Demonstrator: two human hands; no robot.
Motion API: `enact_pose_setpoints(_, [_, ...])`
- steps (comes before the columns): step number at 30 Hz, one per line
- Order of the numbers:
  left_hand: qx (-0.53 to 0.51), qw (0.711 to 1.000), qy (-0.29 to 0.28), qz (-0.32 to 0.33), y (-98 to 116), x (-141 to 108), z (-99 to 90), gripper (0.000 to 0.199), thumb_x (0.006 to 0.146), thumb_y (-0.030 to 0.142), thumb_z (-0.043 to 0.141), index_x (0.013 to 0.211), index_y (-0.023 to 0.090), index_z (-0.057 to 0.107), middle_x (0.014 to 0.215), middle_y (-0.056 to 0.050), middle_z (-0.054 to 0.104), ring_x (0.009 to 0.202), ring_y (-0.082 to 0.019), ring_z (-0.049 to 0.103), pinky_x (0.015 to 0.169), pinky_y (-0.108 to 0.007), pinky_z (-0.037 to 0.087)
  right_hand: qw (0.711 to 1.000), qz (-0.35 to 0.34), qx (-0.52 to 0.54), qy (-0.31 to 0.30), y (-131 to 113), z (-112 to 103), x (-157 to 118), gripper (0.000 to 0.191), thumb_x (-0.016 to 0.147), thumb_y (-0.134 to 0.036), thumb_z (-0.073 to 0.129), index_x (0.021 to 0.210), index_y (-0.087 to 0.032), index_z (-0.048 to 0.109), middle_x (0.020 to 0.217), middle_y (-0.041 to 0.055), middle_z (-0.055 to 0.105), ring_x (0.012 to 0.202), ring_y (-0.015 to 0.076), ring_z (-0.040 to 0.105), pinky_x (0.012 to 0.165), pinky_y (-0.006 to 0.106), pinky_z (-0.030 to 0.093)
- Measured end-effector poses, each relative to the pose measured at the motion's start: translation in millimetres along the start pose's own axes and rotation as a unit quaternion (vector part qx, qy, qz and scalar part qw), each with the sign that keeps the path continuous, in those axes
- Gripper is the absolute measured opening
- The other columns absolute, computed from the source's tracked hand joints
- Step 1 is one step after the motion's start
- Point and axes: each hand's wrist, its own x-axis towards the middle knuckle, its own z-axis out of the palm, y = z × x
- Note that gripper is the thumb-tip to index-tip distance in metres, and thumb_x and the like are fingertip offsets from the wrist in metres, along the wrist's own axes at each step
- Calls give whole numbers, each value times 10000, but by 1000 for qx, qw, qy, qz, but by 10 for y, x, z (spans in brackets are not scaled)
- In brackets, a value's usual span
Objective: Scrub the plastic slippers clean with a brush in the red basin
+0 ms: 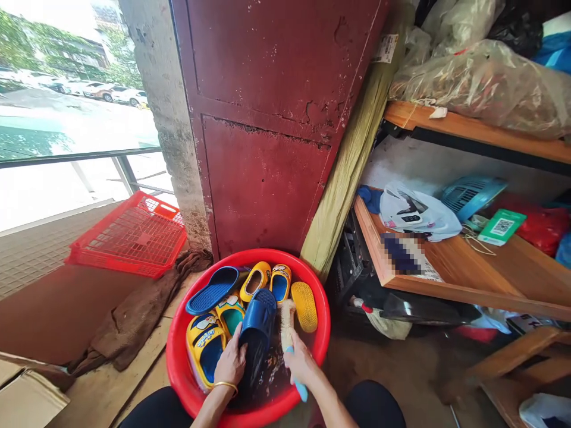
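My left hand (231,361) grips a dark blue slipper (259,321) near its strap, holding it over the water in a red basin (325,309). In my right hand (303,359) is a scrubbing brush (286,321) with pale bristles and a light blue handle; its head is beside the slipper's right side. Around them in the basin lie a second blue slipper (213,291), several yellow children's clogs (206,348) with blue or green insides, and a yellow sole (304,306) facing up. Dark water with some suds shows at the near side.
A red plastic crate (134,238) stands at the left, near a brown cloth (134,321). Behind the basin is a dark red door (267,178). Wooden shelves (473,291) with bags and a blue fan (473,193) are at the right.
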Motion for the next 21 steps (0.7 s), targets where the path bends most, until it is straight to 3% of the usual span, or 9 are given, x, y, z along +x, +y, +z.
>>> enact_pose_setpoints(2, [-5, 1000, -2, 3, -28, 3, 19, 637, 930, 250, 390, 1548, 101, 349, 1494, -203, 531, 1372, -308, 518, 1130, -447, 397, 999, -36, 17, 4, -8, -20, -132, 599, 954, -213, 464, 1546, -270, 391, 1333, 102, 672, 1050, 229, 720, 880, 338, 577])
enact_pose_setpoints(5, [1, 1000, -1, 24, 5, -25, 26, 638, 938, 228, 378, 1573, 222, 319, 1509, -113, 537, 1386, -255, 507, 1138, -394, 389, 992, -126, 31, -1, -145, -84, -237, 566, 996, -226, 369, 1562, -230, 366, 1483, 99, 550, 1265, 222, 599, 1032, 321, 488])
enact_pose_setpoints(7, [24, 999, -4, 38, 43, -53, 25, 630, 929, 158, 346, 1546, 285, 379, 1453, -74, 591, 1333, -220, 560, 1108, -355, 420, 987, -156, -16, -22, -284, -156, -225, 578, 995, -223, 360, 1572, -255, 342, 1421, 99, 607, 1235, 228, 616, 1023, 328, 489])
enact_pose_setpoints(11, [91, 995, -6, 45, 74, -106, 24, 631, 914, 83, 288, 1476, 274, 503, 1385, -110, 629, 1215, -226, 638, 1007, -338, 496, 969, -139, -192, -68, -412, -345, -184, 580, 976, -220, 415, 1535, -376, 393, 1144, 84, 736, 1005, 258, 708, 887, 351, 530])
enact_pose_setpoints(15, [129, 990, -15, 62, 64, -130, 38, 623, 925, 96, 311, 1488, 303, 483, 1390, -91, 635, 1253, -226, 613, 1032, -345, 475, 950, -145, -269, -64, -198, -514, -265, 543, 998, -237, 387, 1519, -387, 420, 1081, 90, 740, 924, 252, 718, 809, 327, 534])
enact_pose_setpoints(21, [158, 985, -43, 58, 63, -96, 48, 650, 932, 65, 311, 1555, 243, 365, 1485, -95, 569, 1320, -202, 566, 1108, -341, 407, 943, -154, -294, -14, 292, -662, -320, 551, 955, -199, 446, 1465, -400, 501, 1064, 66, 748, 913, 221, 718, 825, 293, 539])
